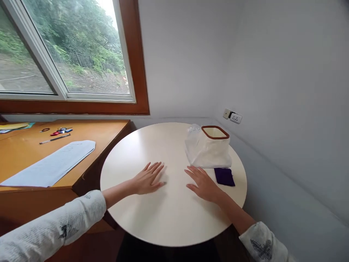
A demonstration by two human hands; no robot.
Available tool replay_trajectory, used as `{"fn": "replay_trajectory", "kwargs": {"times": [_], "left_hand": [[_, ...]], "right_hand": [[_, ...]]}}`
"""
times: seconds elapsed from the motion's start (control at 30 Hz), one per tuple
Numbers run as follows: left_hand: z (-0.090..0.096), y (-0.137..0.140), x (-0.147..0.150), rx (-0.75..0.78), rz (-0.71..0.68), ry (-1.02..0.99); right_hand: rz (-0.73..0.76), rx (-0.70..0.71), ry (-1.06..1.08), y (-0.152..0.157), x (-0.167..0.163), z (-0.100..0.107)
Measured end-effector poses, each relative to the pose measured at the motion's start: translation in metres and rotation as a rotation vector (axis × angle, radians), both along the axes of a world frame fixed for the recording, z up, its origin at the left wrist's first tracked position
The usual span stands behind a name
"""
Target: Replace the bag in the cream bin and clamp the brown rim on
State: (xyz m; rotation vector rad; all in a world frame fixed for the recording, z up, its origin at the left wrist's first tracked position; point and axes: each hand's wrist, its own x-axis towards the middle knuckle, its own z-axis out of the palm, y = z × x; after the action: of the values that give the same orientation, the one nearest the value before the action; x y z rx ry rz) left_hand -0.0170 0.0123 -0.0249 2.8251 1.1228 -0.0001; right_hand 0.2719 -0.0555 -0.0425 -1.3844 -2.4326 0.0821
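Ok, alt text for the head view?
A person's left hand and right hand, both empty, spread over a round pale table; near the right hand are a purple cloth and a brown-rimmed container with translucent plastic around it.

Window, one, sliding, pale frame, brown surround: it is letting in soft daylight on my left. Outside, green trees are crowding above a dark fence and bare ground. Walls, whitish: the window wall and the right-hand wall are meeting in a corner. Socket plate, one: it is sitting near that corner. Desk, orange-brown: it is standing under the window. Table, round, cream: it is catching a faint sheen.
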Motion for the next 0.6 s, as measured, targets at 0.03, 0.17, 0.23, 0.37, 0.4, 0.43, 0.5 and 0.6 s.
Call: {"fn": "replay_trajectory", "kwargs": {"times": [0.03,0.17,0.23,0.37,0.4,0.43,0.5,0.6], "left_hand": [[-0.004,-0.005,-0.005,-0.007,-0.005,-0.006],[-0.022,-0.014,-0.014,-0.029,0.002,-0.043],[-0.027,-0.015,-0.014,-0.023,0.008,-0.058],[-0.030,-0.017,-0.013,-0.004,0.021,-0.061],[-0.029,-0.017,-0.012,-0.004,0.021,-0.061],[-0.028,-0.017,-0.012,-0.005,0.020,-0.060],[-0.026,-0.018,-0.012,-0.009,0.020,-0.057],[-0.024,-0.019,-0.012,-0.015,0.027,-0.046]], "right_hand": [[0.029,-0.053,-0.035,0.004,-0.007,0.000],[0.079,-0.222,-0.134,0.020,-0.027,-0.003],[0.076,-0.259,-0.148,0.025,-0.032,-0.006],[0.059,-0.268,-0.129,0.028,-0.034,-0.010],[0.057,-0.269,-0.124,0.027,-0.034,-0.011],[0.057,-0.269,-0.119,0.027,-0.034,-0.011],[0.056,-0.270,-0.113,0.026,-0.034,-0.010],[0.052,-0.270,-0.110,0.026,-0.034,-0.010]]}}
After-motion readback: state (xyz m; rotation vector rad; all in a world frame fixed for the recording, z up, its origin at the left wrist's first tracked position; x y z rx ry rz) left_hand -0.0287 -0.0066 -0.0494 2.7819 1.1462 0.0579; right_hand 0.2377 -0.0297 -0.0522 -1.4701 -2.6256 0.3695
